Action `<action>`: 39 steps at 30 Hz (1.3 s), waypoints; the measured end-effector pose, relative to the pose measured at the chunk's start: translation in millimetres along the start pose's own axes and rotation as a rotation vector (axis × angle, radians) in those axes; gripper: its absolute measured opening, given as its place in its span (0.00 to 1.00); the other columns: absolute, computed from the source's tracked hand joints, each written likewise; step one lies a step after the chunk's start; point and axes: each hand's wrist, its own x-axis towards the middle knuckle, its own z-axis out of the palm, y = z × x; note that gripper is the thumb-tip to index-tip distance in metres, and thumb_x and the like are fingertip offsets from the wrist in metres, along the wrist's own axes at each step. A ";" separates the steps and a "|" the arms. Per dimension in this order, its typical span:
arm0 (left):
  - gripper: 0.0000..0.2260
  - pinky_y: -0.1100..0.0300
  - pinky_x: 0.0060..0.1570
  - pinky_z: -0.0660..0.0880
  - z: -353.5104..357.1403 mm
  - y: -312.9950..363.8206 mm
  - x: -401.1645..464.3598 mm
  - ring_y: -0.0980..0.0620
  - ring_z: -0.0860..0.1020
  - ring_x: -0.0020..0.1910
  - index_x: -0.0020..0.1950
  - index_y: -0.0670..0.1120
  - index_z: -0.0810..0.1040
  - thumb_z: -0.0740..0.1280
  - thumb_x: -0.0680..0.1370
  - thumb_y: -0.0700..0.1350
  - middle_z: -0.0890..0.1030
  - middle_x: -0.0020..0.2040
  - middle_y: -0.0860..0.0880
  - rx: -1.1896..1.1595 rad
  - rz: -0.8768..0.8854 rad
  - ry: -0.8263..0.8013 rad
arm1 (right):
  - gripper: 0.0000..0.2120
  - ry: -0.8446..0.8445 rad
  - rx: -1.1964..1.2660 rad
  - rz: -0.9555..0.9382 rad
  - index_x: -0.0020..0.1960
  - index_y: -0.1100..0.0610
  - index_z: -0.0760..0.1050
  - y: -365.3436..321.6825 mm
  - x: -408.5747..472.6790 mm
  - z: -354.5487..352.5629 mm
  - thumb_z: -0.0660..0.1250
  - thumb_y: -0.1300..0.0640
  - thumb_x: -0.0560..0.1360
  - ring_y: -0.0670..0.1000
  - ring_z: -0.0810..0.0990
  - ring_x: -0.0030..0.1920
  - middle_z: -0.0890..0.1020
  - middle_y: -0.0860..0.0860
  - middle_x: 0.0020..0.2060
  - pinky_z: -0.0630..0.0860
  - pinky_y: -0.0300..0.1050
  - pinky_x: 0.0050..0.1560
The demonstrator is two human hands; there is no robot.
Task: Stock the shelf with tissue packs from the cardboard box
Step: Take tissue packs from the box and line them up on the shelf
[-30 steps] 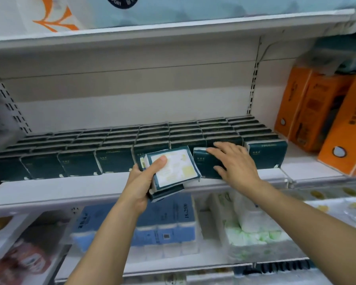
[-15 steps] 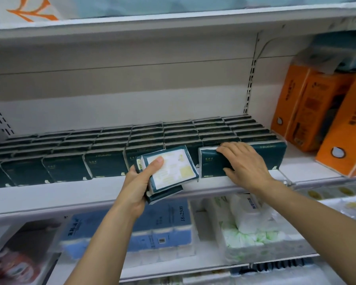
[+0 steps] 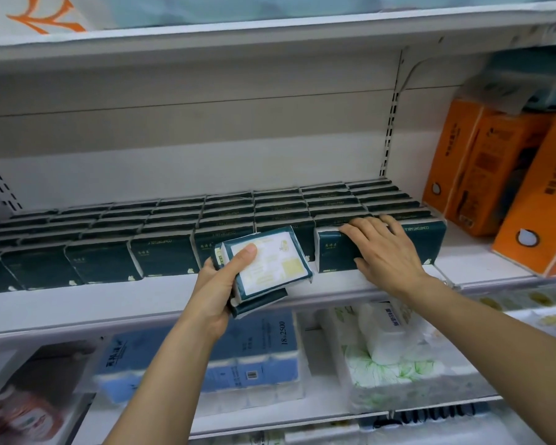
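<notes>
Rows of dark green tissue packs (image 3: 164, 255) stand on edge across the white shelf (image 3: 109, 303). My left hand (image 3: 220, 284) grips a small stack of the same packs (image 3: 267, 266) in front of the shelf edge, thumb on the pale label of the top one. My right hand (image 3: 382, 248) lies flat with spread fingers over a front-row pack (image 3: 333, 255) at the right end of the rows, pressing it against the pack behind. The cardboard box is out of sight.
Orange tissue boxes (image 3: 482, 175) stand on the same shelf to the right. The shelf below holds blue multipacks (image 3: 257, 358) and white-green packs (image 3: 392, 361). Another shelf board (image 3: 270, 33) runs overhead.
My right hand has slid along the front row to the right and settled a pack there. My left hand keeps its stack at about the same place.
</notes>
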 end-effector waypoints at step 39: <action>0.12 0.61 0.28 0.78 -54.4 22.9 -18.5 0.49 0.83 0.42 0.61 0.46 0.78 0.69 0.80 0.49 0.85 0.48 0.48 -0.167 -0.100 0.280 | 0.17 -0.292 1.736 0.657 0.55 0.60 0.76 -114.8 63.7 -69.2 0.75 0.66 0.69 0.56 0.84 0.49 0.84 0.58 0.50 0.81 0.54 0.52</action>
